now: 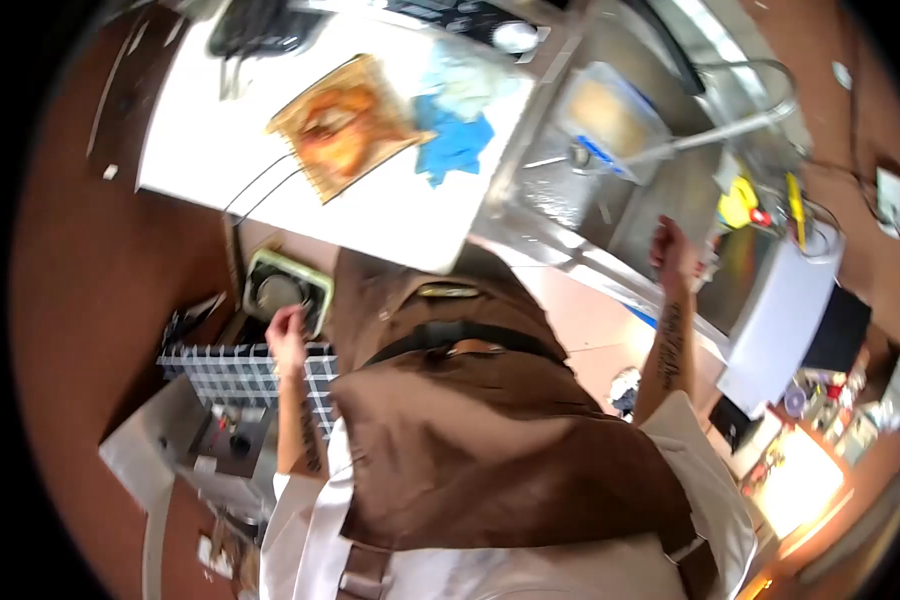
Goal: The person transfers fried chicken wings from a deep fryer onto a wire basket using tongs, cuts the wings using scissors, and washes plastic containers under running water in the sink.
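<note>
Largest item: the white worktop [370, 225], at eleven o'clock; it appears to serve as a level surface for the food. The metal sink [562, 238], at one o'clock, adjoins it, presumably so that wet items drain there. The checkered cloth [225, 378], between eight and nine o'clock, hangs beside the left arm; its purpose cannot be determined.

Containers: a brown square tray [373, 68] on the worktop, at eleven o'clock, bears orange-brown food [338, 135], probably so that grease stays off the surface. A clear container [642, 118], at one o'clock, rests tilted in the sink and shows tan contents, not identifiable through blur. A green-rimmed bin [322, 298], at nine o'clock below worktop level, contains a round greyish item [278, 292].

Hands: the left hand [288, 340], just inside nine o'clock, is nearest the green-rimmed bin, fingers loosely bent; contact and any small object held cannot be confirmed. The right hand [675, 255], towards three o'clock, appears over the sink's near side, fingers partly curled. Blur prevents telling how far it is closed or whether it grips anything.
</note>
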Motion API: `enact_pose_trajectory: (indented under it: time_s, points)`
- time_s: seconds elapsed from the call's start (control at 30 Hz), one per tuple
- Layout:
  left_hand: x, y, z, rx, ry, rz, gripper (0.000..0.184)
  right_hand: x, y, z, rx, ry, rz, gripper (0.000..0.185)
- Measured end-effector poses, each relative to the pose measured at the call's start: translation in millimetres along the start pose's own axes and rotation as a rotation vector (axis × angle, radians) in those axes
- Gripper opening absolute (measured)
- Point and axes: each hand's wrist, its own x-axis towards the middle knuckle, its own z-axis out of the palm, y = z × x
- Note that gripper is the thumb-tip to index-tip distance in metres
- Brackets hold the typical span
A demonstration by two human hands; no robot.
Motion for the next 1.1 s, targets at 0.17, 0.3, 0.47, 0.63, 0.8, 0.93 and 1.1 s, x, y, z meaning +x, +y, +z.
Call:
enact_pose_trajectory:
  time_s: [0.17, 0.3, 0.47, 0.63, 0.8, 0.93, 1.1]
  points:
    - [1.1, 5.3, 5.5, -0.057, -0.045, 0.044, 0.014, -6.9, -0.5, 12.7, 0.024, 0.003, -0.054, 0.028]
    - [6.4, -2.7, -1.7, -0.017, -0.056, 0.051, 0.017, -9.2, -0.3, 14.7, 0.021, -0.02, -0.032, 0.032]
    - [7.1, 3.4, 0.2, 0.037, -0.029, 0.004, 0.017, -15.6, -3.8, 18.0, 0.089, -0.049, -0.03, 0.03]
    - [9.1, 5.9, 2.0, 0.049, -0.033, 0.0, 0.015, -15.1, -8.4, 27.8, 0.167, -0.063, 0.012, 0.027]
    - [11.2, -4.4, -3.1, 0.05, -0.058, -0.023, 0.015, 2.2, 1.8, 24.0, 0.492, -0.219, 0.077, 0.026]
    - [10.0, -11.8, -7.6, 0.035, -0.1, -0.036, 0.015, 17.6, 12.2, 17.5, 0.906, -0.545, 0.183, 0.028]
    - [4.7, -15.8, -11.4, -0.013, -0.116, -0.102, 0.015, 22.7, 19.4, 19.7, 1.07, -0.739, 0.189, 0.026]
